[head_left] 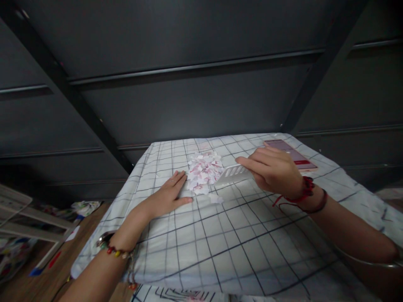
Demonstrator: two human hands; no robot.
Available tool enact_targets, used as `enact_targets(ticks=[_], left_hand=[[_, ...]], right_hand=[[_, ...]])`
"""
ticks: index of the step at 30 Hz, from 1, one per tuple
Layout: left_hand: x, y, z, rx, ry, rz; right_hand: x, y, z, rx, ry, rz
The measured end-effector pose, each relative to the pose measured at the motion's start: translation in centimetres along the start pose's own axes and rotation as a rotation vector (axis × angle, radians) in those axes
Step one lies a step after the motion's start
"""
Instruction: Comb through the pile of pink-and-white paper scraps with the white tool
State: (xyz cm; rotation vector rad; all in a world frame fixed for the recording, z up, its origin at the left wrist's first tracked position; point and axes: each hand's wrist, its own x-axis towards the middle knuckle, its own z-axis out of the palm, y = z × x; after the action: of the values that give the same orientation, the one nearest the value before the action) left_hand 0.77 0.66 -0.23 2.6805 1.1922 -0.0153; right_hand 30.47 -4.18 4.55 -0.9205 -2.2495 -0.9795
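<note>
A heap of torn paper scraps (204,170), white with pink marks, lies on a white checked cloth (214,239). Flat on the cloth at the heap's left edge rests my left hand (171,193), fingers and thumb stretched out. My right hand (272,170) pinches a white slotted plastic scraper-like piece (231,175) between thumb and fingers. Its lower edge is at the right side of the heap. A few scraps (215,198) lie slightly apart, nearer to me.
Behind my right hand lies a pink phone-like slab (291,153) with a lit screen. A dark panelled wall (195,105) rises at the cloth's far edge. To the left, a pale wooden frame (37,230) stands on the wooden floor among clutter.
</note>
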Motion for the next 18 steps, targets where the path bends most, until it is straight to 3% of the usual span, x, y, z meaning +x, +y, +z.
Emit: enact_targets(ticks=[5, 12, 18], left_hand=[[-0.1, -0.2, 0.1, -0.004, 0.023, 0.027], [-0.2, -0.4, 0.3, 0.004, 0.039, 0.044], [-0.1, -0.3, 0.2, 0.018, 0.02, 0.03]], right_hand=[[0.3, -0.7, 0.2, -0.001, 0.076, 0.033], [0.9, -1.7, -0.3, 0.043, -0.004, -0.042], [0.7, -1.2, -0.4, 0.055, 0.065, -0.014]])
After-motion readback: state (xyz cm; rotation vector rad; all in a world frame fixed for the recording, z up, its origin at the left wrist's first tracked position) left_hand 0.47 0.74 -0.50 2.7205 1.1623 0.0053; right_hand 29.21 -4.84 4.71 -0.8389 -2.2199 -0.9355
